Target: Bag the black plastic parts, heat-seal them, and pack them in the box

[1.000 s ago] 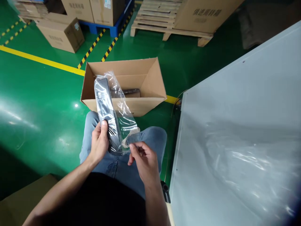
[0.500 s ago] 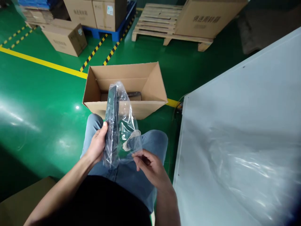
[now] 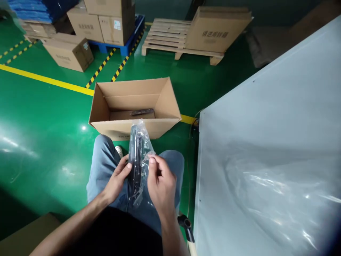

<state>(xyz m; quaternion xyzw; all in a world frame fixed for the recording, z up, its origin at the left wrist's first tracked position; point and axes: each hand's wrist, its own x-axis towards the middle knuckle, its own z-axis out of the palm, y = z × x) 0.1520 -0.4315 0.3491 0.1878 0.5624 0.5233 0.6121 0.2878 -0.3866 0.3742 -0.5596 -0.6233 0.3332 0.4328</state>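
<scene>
Presently, a long dark panel point(image 3: 136, 156), wrapped in a clear plastic bag point(image 3: 146, 142), is held above the person's lap, just on the near side of an open cardboard carton point(image 3: 112, 127). The left hand point(image 3: 116, 182) grasps the panel through the film from its left side, with the thumb on top. The fingers of the right hand point(image 3: 162, 183) pinch the loose film at the right side. The step in hand appears to be the handling of this loose film. The next move, in judgement, calls for a firm left grasp, because the film may slip, and a light pull by the right fingers.

Inside the carton lies another dark piece point(image 3: 142, 112).

About writing: the cardboard box point(image 3: 204, 41) on the wooden pallet point(image 3: 165, 35) bears Chinese characters, of which the last three seem to be 周转箱. The white label point(image 3: 117, 25) on a stacked box and the print on the open carton are too small to read. No brand can be recognised.
</scene>
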